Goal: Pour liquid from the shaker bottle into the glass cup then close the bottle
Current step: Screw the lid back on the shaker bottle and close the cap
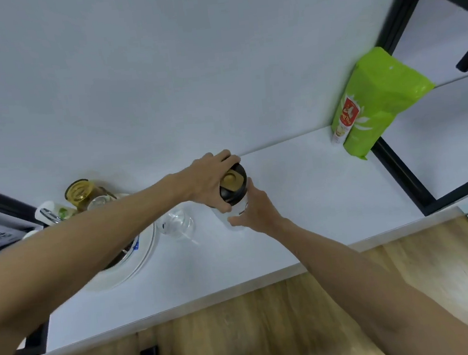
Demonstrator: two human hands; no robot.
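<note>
On the white worktop (301,199), near the back wall, both hands meet at the bottle (237,203), which stands upright. Left hand (207,180) comes over the top, fingers curled round the rim of the black lid (235,184), thumb on the near side; the gold flip cap (228,180) shows between the fingers. Right hand (255,209) grips the white body lower down from the right, thumb across the front, fingers wrapped behind. Likely reason for the split: the lower hand keeps the body from turning while the upper one works the lid, so this reads as unscrewing or tightening, which of the two cannot be told. Cup (175,222), clear glass, sits just left of the bottle on the worktop, near but apart from it; whether it holds any liquid cannot be made out, so progress on the pour is uncertain. Left forearm crosses directly above the cup's far side, so a tilt toward it would first need that arm cleared. Further left, a round white appliance (132,263) lies partly under the arm, and behind it a cluster of amber jar (80,193), a smaller glass and a white holder, blurred. Well to the right a green pouch (375,104) leans against a black frame (400,177). Neither crowds the bottle. Wood floor (243,335) shows below the worktop edge.
</note>
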